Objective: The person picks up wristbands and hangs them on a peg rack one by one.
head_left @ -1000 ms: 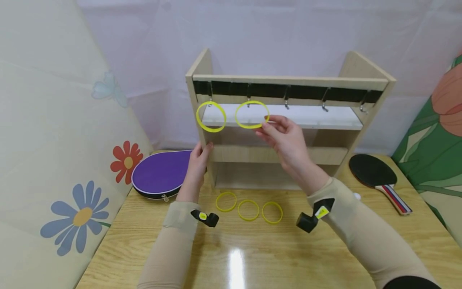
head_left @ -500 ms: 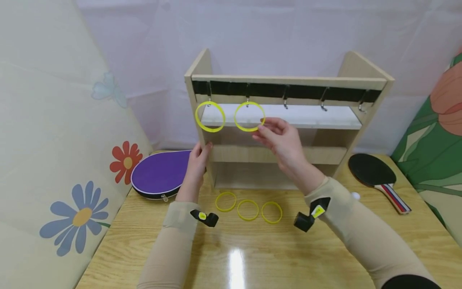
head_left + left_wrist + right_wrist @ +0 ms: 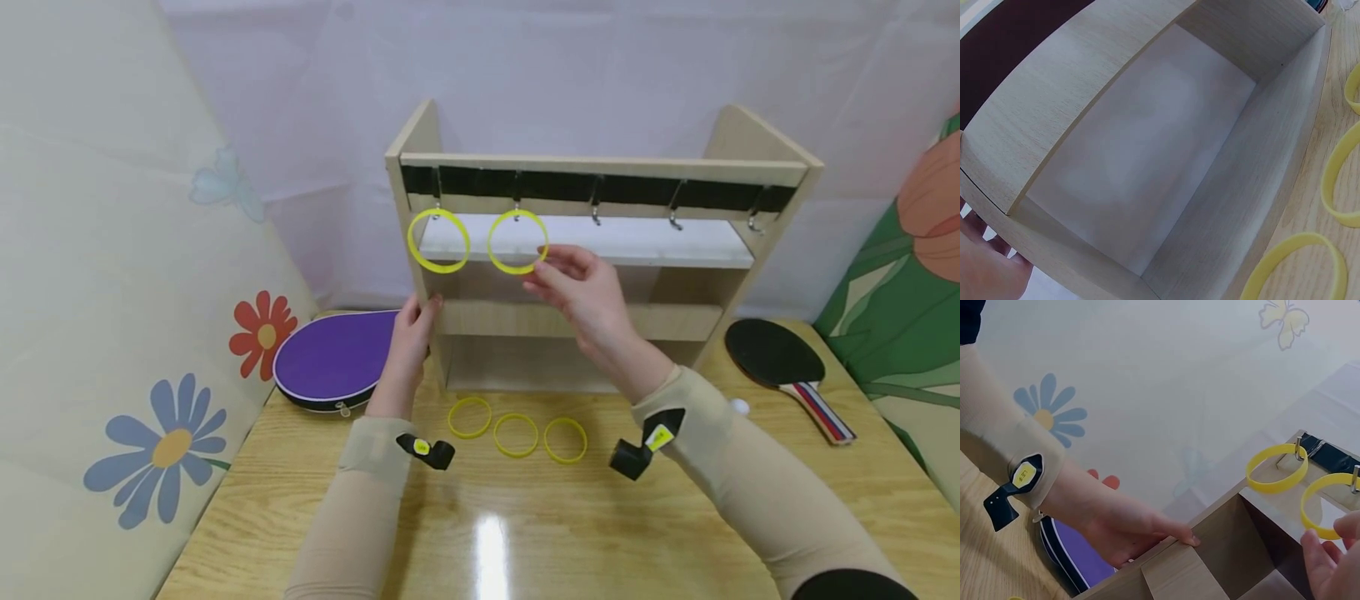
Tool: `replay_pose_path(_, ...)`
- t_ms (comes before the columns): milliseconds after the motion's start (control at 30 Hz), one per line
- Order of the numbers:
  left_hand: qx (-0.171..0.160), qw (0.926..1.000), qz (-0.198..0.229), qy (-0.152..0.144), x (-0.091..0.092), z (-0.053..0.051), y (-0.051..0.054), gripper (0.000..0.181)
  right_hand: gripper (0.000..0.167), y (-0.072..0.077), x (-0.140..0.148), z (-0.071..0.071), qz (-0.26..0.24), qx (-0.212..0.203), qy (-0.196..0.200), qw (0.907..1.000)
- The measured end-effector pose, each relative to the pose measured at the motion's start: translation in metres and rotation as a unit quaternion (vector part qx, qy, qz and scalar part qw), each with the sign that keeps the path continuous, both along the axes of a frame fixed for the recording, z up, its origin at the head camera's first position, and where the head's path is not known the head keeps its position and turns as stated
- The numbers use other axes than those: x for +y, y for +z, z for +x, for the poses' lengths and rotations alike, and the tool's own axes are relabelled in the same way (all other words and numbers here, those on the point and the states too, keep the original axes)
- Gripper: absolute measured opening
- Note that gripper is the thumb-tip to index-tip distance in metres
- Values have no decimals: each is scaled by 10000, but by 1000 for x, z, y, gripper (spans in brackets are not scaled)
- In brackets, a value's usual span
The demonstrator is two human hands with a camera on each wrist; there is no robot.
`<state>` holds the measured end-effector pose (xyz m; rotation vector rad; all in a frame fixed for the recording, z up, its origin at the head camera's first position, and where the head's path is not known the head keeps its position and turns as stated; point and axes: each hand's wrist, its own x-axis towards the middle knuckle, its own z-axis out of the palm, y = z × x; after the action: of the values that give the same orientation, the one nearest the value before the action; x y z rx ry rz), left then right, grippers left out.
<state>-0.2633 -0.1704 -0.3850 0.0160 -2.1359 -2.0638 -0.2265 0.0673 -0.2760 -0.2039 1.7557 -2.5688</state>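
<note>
Pinched yellow ring (image 3: 513, 270) rounder, narrower than before

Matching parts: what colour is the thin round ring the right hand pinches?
Yellow ring, clearest in the head view.

My left hand (image 3: 408, 333) and right hand (image 3: 592, 304) are bare. Beige sleeves (image 3: 341, 529) cover my forearms, and a paler, faintly greenish band (image 3: 378, 442) wraps each wrist. On each band I wear a black mount (image 3: 1000, 506), blocky, with a stubby end and a yellow label (image 3: 1024, 475). Dark cloth (image 3: 851, 586) shows higher up both arms.
</note>
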Motion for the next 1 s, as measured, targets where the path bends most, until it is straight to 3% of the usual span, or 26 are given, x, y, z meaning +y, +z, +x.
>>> replay_pose_path(267,-57,10000,-23,-47,-1,0,0,43,34,-2,0,0,69,84,108,9999)
replay_pose_path(467,-18,10000,12,-85,-1,0,0,45,29,-8,4,2,196,4,106,9998)
replay_pose_path(833,13,10000,38,-36,0,0,0,44,36,-35,20,5,1130,-205,147,9933)
replay_pose_path(1000,-23,10000,48,-62,0,-1,-1,44,38,-47,25,8,1277,-268,204,9912)
